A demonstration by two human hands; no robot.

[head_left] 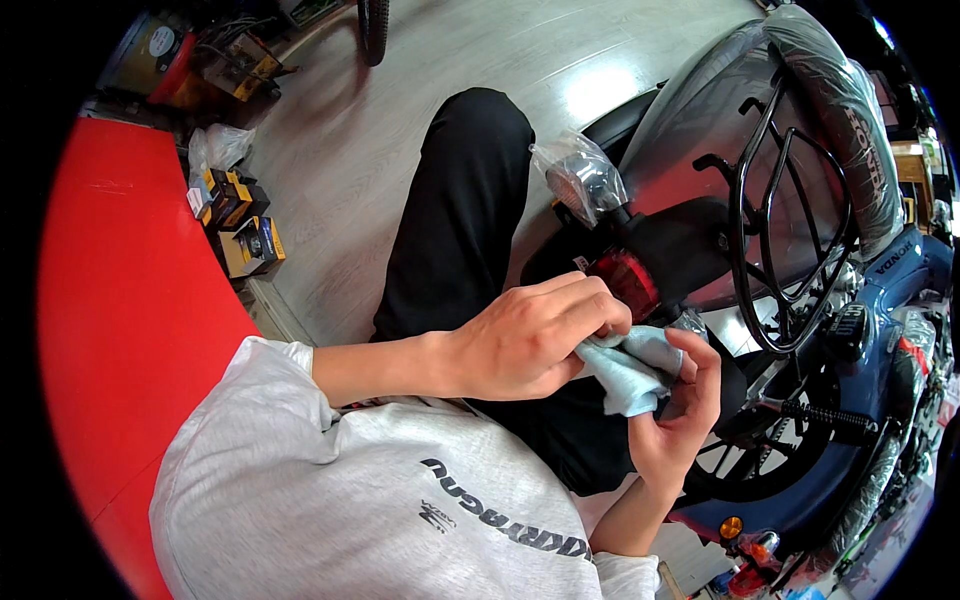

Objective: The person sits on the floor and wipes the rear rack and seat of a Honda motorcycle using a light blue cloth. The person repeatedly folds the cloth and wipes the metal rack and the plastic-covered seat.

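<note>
A crumpled light-blue cloth (632, 372) is between my two hands. My left hand (535, 335) pinches its left end with curled fingers. On the other side my right hand (682, 395) grips the cloth between bent fingers and thumb. Just beyond the hands is the red tail light (625, 283) of a motorcycle, under a black rear fender (680, 243). A turn signal (580, 185) wrapped in clear plastic sticks out to the left of the light. Whether the cloth hides something small inside it, I cannot tell.
A black metal rear rack (742, 200) curves over the motorcycle's tail, near a plastic-wrapped seat (850, 140). A second, blue motorcycle (885, 275) stands at the right. Small boxes (252, 245) sit on the floor beside a red surface (130, 330) at the left.
</note>
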